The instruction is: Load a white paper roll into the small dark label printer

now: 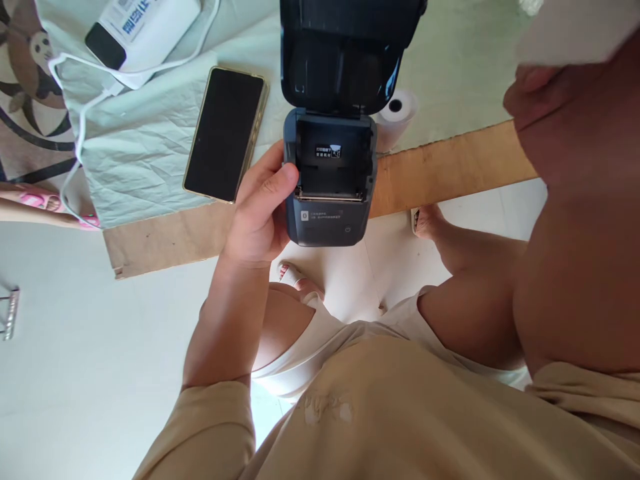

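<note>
My left hand (260,213) grips the left side of a small dark label printer (327,200), thumb on its front edge. The printer's lid (345,47) stands open and the paper bay looks empty. My right hand (555,113) is raised close to the camera at the upper right, blurred, with its fingers closed on a white object (575,27) that is cut off by the frame edge. A white paper roll (397,110) lies on the cloth just right of the printer, apart from both hands.
A black phone (225,133) lies face up on a pale green cloth (130,153) over a cardboard sheet (450,170). A white power bank (145,27) with its cable sits at the top left. Another person's foot in a pink sandal (35,200) shows at the left edge.
</note>
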A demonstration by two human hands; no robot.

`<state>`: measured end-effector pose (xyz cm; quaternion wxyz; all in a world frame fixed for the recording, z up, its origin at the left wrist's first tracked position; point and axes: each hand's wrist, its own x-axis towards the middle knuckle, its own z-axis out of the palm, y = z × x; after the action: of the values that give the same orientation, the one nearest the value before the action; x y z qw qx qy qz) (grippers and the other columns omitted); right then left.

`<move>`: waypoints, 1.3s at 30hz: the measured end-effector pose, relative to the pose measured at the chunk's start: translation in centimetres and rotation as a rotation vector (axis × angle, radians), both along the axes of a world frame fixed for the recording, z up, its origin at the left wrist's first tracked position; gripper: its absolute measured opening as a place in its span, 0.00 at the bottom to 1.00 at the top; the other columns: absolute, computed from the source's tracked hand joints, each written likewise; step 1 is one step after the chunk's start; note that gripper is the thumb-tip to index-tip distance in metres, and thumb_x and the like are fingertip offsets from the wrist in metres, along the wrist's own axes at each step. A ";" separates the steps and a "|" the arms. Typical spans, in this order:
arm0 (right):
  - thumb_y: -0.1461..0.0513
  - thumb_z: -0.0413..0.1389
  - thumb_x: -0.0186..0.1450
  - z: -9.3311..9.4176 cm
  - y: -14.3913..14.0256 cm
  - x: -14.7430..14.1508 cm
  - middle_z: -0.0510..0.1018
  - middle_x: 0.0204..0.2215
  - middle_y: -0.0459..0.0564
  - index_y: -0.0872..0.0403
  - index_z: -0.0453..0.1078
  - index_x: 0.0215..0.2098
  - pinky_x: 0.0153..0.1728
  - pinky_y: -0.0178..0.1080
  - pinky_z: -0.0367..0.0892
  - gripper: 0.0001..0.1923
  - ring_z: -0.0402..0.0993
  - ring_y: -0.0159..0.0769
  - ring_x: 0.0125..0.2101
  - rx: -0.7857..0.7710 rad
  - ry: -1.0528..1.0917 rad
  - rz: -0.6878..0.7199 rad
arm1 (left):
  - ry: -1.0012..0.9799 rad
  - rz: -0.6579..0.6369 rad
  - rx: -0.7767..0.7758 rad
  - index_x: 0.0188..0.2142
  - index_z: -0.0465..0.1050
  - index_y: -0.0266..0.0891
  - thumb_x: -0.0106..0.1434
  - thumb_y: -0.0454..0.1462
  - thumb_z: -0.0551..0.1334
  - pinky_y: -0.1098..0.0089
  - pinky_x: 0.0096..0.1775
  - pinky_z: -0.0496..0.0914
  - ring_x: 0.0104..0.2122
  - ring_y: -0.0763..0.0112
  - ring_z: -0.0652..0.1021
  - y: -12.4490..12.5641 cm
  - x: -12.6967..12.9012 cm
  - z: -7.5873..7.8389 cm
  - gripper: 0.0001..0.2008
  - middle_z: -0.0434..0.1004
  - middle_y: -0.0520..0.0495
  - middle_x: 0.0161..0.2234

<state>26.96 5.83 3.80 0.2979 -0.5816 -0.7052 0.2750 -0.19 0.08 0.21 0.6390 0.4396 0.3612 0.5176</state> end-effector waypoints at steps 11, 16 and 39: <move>0.66 0.62 0.52 -3.4 -0.1 -0.2 0.77 0.41 0.51 0.51 0.69 0.42 0.34 0.36 0.68 0.19 0.73 0.34 0.37 0.246 -0.059 -0.183 | 0.008 -0.041 0.068 0.46 0.78 0.43 0.66 0.48 0.58 0.53 0.52 0.74 0.61 0.49 0.69 0.3 -0.5 -0.6 0.17 0.81 0.43 0.45; 0.66 0.63 0.49 -2.9 -0.3 -0.5 0.78 0.47 0.54 0.54 0.68 0.50 0.47 0.42 0.67 0.29 0.75 0.41 0.44 0.289 -0.217 -0.211 | -0.034 -0.044 0.060 0.46 0.78 0.41 0.67 0.48 0.57 0.52 0.54 0.73 0.61 0.50 0.70 0.3 -0.4 -0.8 0.17 0.80 0.42 0.45; 0.65 0.58 0.58 -4.3 -2.0 -5.5 0.69 0.55 0.43 0.40 0.59 0.54 0.37 0.41 0.71 0.27 0.72 0.34 0.41 0.201 0.348 -0.024 | -0.035 -0.025 0.040 0.47 0.75 0.36 0.66 0.45 0.61 0.53 0.54 0.73 0.60 0.49 0.72 0.3 -0.6 -1.1 0.17 0.80 0.42 0.41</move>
<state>21.49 3.80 -0.53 0.4750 -0.5010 -0.6601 0.2960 -0.78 0.38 -0.87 0.6427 0.4474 0.3342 0.5245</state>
